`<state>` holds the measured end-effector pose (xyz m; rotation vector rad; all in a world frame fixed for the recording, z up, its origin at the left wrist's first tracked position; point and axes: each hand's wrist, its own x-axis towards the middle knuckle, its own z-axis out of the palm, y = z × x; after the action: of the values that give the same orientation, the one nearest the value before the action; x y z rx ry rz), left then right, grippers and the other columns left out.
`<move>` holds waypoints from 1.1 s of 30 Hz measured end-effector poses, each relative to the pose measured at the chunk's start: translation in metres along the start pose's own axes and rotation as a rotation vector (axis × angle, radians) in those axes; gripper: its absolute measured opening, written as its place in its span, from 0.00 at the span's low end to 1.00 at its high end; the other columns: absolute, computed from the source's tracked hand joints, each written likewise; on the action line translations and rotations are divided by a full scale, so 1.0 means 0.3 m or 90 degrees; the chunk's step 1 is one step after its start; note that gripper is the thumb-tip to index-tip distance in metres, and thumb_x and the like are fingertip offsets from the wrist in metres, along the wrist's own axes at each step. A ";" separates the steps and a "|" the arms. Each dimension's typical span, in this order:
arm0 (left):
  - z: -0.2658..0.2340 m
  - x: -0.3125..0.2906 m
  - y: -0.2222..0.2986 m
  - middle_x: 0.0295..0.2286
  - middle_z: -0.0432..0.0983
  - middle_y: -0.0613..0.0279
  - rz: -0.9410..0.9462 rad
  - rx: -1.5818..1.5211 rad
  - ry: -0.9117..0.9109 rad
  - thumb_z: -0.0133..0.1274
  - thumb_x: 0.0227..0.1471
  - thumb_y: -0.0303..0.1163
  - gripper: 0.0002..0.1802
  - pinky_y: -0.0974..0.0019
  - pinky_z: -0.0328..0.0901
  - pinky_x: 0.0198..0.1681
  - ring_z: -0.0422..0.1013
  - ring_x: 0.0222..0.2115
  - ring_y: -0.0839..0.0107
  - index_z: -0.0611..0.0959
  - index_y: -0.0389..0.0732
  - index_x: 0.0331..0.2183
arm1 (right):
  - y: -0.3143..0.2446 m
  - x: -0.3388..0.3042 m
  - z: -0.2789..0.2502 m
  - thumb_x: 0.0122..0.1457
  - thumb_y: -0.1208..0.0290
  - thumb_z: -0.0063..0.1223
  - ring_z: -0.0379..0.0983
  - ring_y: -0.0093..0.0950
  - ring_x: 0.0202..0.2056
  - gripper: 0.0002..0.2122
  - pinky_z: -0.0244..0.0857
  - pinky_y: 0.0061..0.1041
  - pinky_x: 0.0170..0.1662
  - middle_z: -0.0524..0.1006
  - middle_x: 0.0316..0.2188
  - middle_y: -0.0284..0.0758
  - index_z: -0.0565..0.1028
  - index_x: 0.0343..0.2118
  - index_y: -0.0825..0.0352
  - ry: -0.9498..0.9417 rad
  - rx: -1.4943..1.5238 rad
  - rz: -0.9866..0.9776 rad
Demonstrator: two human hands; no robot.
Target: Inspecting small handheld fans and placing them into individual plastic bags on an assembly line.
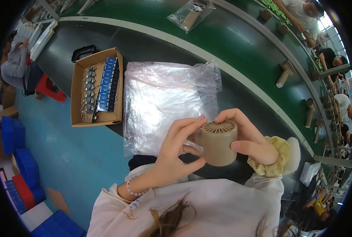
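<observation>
A beige cylindrical housing (219, 149) with a radial slotted grille on its top is held upright between my hands, close in front of my body. My right hand (250, 139) grips it from the right, thumb on the side wall and fingers at the top edge. From the left, my left hand (175, 153) touches it with fingertips near the grille rim and thumb low on the side. Just beyond lies a clear plastic bag (160, 98), spread flat on the dark table. The housing's underside is hidden.
Left of the bag, an open cardboard box (75, 103) holds blue parts (108, 83) and rows of small metallic parts (88, 91). A black tray (78, 55) sits behind it. Across the table's pale edge runs a green conveyor (239, 55) carrying a bagged beige piece (191, 19) and handled beige pieces (285, 74).
</observation>
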<state>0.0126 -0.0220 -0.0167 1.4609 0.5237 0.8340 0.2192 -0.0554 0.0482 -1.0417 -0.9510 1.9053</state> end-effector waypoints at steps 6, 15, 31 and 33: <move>0.000 -0.001 0.012 0.49 0.54 0.57 -0.010 -0.083 -0.004 0.60 0.36 0.14 0.42 0.76 0.73 0.35 0.60 0.49 0.70 0.64 0.38 0.56 | -0.020 -0.020 0.011 0.56 0.76 0.52 0.65 0.27 0.51 0.23 0.67 0.20 0.43 0.63 0.50 0.36 0.58 0.53 0.67 0.034 -0.105 -0.028; 0.014 -0.007 0.035 0.52 0.52 0.55 0.070 -0.086 -0.013 0.60 0.36 0.13 0.45 0.77 0.74 0.39 0.56 0.54 0.68 0.61 0.36 0.57 | -0.034 -0.037 0.009 0.50 0.76 0.60 0.72 0.29 0.46 0.24 0.70 0.23 0.41 0.70 0.47 0.38 0.64 0.50 0.69 0.126 -0.292 -0.111; 0.019 0.016 0.046 0.44 0.63 0.53 0.212 0.102 -0.057 0.62 0.36 0.16 0.34 0.57 0.58 0.58 0.60 0.54 0.50 0.71 0.30 0.49 | 0.022 -0.024 0.081 0.35 0.64 0.72 0.73 0.29 0.28 0.28 0.68 0.23 0.34 0.72 0.30 0.36 0.71 0.40 0.68 0.285 -0.689 -0.237; 0.026 0.018 0.050 0.42 0.65 0.54 0.239 0.136 -0.042 0.61 0.35 0.15 0.33 0.55 0.58 0.58 0.68 0.48 0.57 0.72 0.30 0.48 | 0.024 -0.017 0.092 0.36 0.62 0.71 0.73 0.30 0.27 0.29 0.67 0.24 0.33 0.72 0.30 0.36 0.70 0.41 0.67 0.318 -0.718 -0.203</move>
<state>0.0193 -0.0243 -0.0004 1.8099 0.2983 1.0425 0.1948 -0.0697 0.0545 -1.7217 -1.7751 0.6744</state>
